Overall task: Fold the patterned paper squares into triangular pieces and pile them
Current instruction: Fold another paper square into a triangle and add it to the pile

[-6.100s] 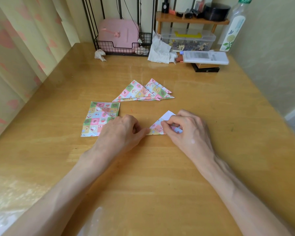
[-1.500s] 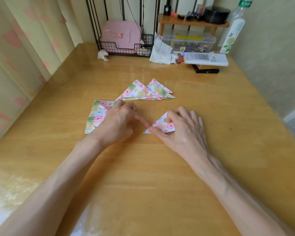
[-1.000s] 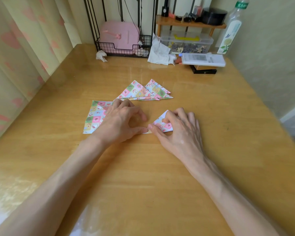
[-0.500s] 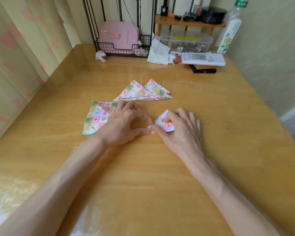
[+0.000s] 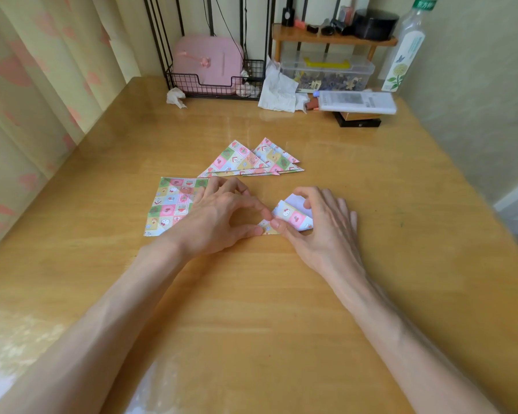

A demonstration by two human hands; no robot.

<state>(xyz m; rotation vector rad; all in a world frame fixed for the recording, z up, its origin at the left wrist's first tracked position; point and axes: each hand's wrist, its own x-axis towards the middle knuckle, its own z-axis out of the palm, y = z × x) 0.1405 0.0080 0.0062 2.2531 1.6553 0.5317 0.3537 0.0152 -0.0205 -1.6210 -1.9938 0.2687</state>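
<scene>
Table [image 5: 281, 309], right hand [image 5: 323, 231] covering half-folded paper [image 5: 290, 216], left hand [image 5: 219, 219] overlapping square [image 5: 171, 204]

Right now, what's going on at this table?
A person is mid-fold. The left hand pinches the near-left corner of the half-folded piece, while the right hand holds it down with curled fingers, a white flap showing. Finished triangles lie piled just behind, and an unfolded square waits on the table to the left, partly under the left hand.
</scene>
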